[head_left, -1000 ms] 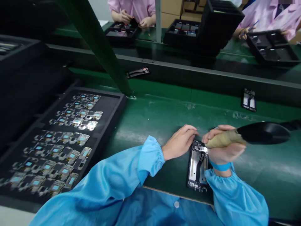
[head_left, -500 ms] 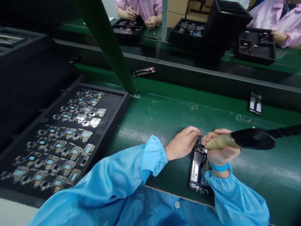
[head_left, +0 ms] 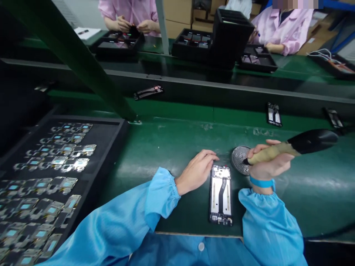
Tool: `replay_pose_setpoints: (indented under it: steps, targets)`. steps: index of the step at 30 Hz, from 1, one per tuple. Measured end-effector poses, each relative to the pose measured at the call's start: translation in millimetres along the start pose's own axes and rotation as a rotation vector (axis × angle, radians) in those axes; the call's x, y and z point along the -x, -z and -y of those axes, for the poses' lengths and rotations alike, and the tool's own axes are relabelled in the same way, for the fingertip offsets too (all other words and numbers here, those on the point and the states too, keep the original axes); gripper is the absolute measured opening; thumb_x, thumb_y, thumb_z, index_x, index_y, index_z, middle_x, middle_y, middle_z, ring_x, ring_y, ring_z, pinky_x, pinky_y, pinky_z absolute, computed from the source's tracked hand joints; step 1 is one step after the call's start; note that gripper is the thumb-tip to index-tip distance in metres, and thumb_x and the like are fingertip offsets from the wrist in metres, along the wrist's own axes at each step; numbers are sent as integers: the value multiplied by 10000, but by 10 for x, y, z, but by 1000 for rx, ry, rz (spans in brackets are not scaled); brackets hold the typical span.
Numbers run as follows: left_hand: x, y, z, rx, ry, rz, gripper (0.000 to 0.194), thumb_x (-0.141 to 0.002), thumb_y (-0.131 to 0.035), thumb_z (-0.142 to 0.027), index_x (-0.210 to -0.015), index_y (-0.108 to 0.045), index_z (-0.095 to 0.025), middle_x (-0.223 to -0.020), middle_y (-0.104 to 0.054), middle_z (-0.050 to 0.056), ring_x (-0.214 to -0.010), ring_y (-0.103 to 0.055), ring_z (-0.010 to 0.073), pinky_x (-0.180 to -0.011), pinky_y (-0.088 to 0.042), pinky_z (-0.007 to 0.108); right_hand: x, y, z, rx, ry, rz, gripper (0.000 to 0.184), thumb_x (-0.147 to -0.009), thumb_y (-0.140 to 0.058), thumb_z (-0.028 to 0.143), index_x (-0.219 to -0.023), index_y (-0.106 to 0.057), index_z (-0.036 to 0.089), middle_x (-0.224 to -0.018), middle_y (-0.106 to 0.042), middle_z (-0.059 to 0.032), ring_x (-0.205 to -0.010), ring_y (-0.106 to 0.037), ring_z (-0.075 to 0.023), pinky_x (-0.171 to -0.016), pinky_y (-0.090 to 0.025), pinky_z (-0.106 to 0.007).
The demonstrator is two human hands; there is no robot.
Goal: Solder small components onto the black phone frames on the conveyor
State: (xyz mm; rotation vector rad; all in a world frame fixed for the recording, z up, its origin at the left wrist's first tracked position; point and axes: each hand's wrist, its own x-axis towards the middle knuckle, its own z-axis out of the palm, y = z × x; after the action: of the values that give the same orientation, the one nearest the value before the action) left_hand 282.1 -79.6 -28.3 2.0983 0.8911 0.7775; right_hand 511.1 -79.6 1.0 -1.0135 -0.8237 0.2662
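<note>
A black phone frame (head_left: 220, 194) with a metal mid-plate and a dark ribbon strip lies lengthwise on the green bench mat (head_left: 172, 147). My left hand (head_left: 196, 172) rests flat and empty on the mat, its fingertips close to the frame's top left corner. My right hand (head_left: 269, 162) grips a tape-wrapped soldering iron (head_left: 273, 152), held clear of the frame. The iron's dark tip sits above a round perforated metal disc (head_left: 240, 160), which my hand partly hides.
A black tray (head_left: 83, 120) of several rows of small phone parts fills the left. Loose phone frames (head_left: 274, 114) lie beyond my hands. A green beam (head_left: 69, 59) slants overhead. Across the belt, co-workers in pink sleeves (head_left: 124, 14) handle black trays.
My right hand has lifted the iron off the frame's top end to the metal disc. My left hand has slid back, leaving the frame uncovered. The whole scene has shifted left.
</note>
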Motion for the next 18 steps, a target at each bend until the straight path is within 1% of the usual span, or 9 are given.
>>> replay_pose_setpoints:
  steps: [5,9,12,15,18]
  targets:
    - [10,-2,2,-12,12,10,312,-1102,-395,-148,-1282,-639,-220,-1387,-614,81,-1333,-608,207,-1202,-507,394,48,-20,-31,-6,6,21,623,-921,-516,821,-974,-673,220,-581,-560,-5,-381,-506,-192,-372,-421,-347]
    - [9,5,-8,-3,10,17,314,-1098,-401,-136,-1288,-638,-215,-1391,-612,81,-1333,-606,201,-1204,-503,386,66,-10,-55,17,4,32,602,-947,-482,796,-986,-680,230,-591,-561,-9,-381,-509,-198,-370,-411,-349]
    - [6,5,-12,-2,6,11,312,-1090,-409,-126,-1283,-638,-214,-1385,-615,79,-1331,-606,202,-1203,-505,390,53,-4,-60,19,-2,42,599,-936,-492,801,-983,-681,234,-592,-556,-9,-387,-504,-199,-369,-409,-354]
    - [3,-14,-18,-4,4,0,311,-1079,-419,-115,-1274,-640,-212,-1374,-621,80,-1316,-615,204,-1196,-510,389,35,3,24,1,2,32,627,-879,-545,840,-950,-694,236,-576,-561,-14,-394,-499,-203,-361,-401,-356]
    - [-5,-47,-13,7,-11,-13,300,-1082,-428,-129,-1276,-637,-221,-1376,-625,78,-1302,-624,203,-1186,-517,380,80,-1,183,-69,9,17,649,-854,-540,881,-988,-699,267,-574,-562,0,-418,-505,-206,-377,-430,-367]
